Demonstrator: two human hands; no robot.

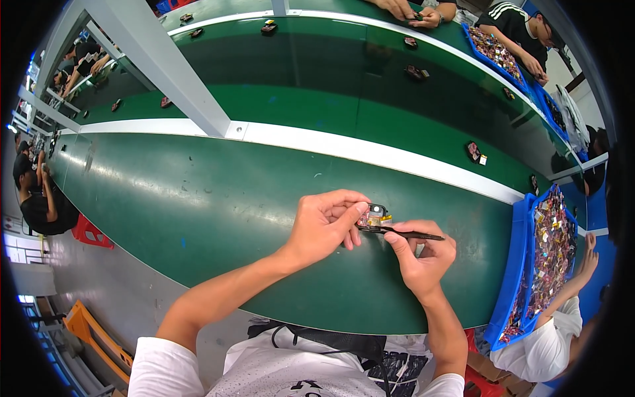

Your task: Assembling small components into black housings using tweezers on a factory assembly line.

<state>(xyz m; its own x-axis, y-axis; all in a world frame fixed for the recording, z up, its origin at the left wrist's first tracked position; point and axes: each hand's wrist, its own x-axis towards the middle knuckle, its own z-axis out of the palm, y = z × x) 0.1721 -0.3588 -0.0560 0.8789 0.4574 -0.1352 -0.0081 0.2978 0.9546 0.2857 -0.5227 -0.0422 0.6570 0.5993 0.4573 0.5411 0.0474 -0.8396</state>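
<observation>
One green bench point(218, 192), grey floor point(126, 281), blue bin point(514, 264), left hand point(323, 221) pinching device point(377, 210), right hand point(426, 261) pinching black tool point(418, 235)

passable: green bench point(165, 192), leftward of left hand point(325, 221) | right: blue bin point(516, 264) blocks | ahead-left: grey post point(165, 66)

Worktable point(251, 192), green, surface scuffed and catching glare. Along the worktable's far edge: white rail point(370, 153); pale metal post point(159, 66), standing left of the worktable's middle. Beyond that edge: green belt point(284, 109), glossy. At the worktable's right end: blue bin point(519, 251), heaped with small multicoloured pieces point(552, 231); outward of it, a co-worker in white point(555, 344). Left of the worktable: red stool point(89, 233); seated co-worker in dark clothing point(46, 208); grey floor point(145, 284); orange-yellow frame point(99, 337), nearer the worktable's front side.
</observation>
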